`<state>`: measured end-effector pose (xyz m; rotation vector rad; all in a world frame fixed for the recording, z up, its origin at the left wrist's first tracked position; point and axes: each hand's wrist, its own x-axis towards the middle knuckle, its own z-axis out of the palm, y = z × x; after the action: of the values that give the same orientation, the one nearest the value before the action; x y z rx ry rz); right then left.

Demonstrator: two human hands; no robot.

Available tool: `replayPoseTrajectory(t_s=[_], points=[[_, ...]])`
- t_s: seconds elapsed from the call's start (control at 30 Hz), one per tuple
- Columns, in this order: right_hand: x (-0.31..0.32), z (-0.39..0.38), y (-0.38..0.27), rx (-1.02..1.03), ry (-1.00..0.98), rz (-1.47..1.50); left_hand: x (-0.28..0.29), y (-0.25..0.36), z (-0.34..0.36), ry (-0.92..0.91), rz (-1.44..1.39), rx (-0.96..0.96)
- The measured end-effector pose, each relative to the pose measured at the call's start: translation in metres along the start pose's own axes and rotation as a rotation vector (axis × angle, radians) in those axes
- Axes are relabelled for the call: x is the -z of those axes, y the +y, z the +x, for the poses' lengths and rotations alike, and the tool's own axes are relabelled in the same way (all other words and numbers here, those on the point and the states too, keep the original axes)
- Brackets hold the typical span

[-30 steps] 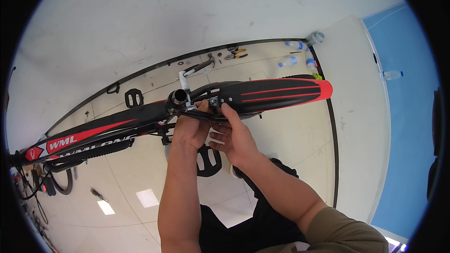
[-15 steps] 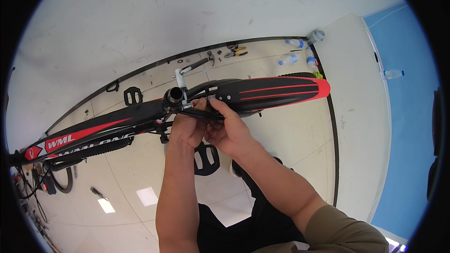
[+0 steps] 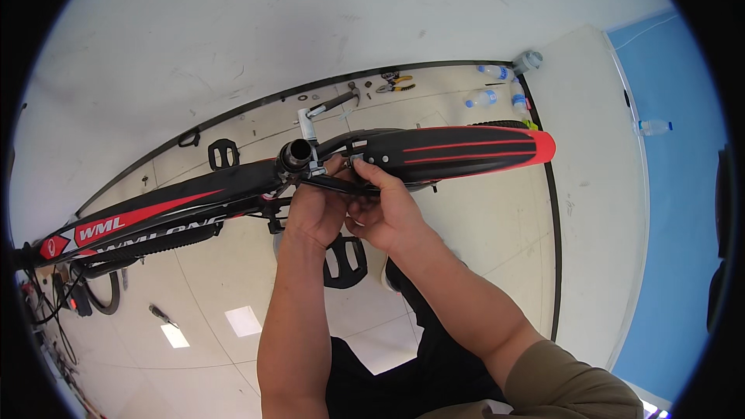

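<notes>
A black and red bicycle frame (image 3: 178,195) crosses in front of me, its open seat tube (image 3: 296,154) pointing up with no saddle in it. Behind the tube stretches a rear mudguard (image 3: 466,146), black with red stripes and a red tip. My right hand (image 3: 390,213) pinches the mudguard's front end, thumb on top by the metal bracket and rivets, fingers curled below. Close beside it, my left hand (image 3: 314,213) reaches in under the frame just behind the seat tube. Its fingers are bent and partly hidden, so what they grip cannot be made out.
Pedals (image 3: 345,262) stick out on both sides of the bicycle. Along the wall lie a hammer (image 3: 339,101), pliers (image 3: 397,87), small loose parts and plastic bottles (image 3: 481,98). A screwdriver-like tool (image 3: 161,313) lies on the tiled floor at left, near cables (image 3: 58,318).
The view has shifted slightly, moving the bicycle a little to the right in the picture. Both hands stay at the mudguard's front end, with the right fingers shifting slightly underneath.
</notes>
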<state>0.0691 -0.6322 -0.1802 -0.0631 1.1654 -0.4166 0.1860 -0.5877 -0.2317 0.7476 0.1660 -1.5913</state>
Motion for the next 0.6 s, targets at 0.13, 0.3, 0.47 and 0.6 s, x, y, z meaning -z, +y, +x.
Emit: replayPoseTrajectory(t_s=[0.13, 0.3, 0.47, 0.6], points=[[0.0041, 0.0030, 0.0013, 0.013, -0.027, 0.000, 0.0019, 0.0001, -0.0017, -0.020, 0.007, 0.016], [0.0040, 0.0037, 0.0026, 0.030, -0.010, 0.007, 0.0016, -0.0040, 0.0004, -0.050, 0.037, -0.056], [0.0070, 0.0069, 0.0021, 0.020, -0.020, -0.001, 0.0024, -0.0039, 0.0017, -0.029, -0.108, -0.003], [0.0080, 0.0077, 0.0031, 0.020, -0.022, 0.001, 0.0067, -0.0045, 0.0030, -0.056, -0.015, -0.006]])
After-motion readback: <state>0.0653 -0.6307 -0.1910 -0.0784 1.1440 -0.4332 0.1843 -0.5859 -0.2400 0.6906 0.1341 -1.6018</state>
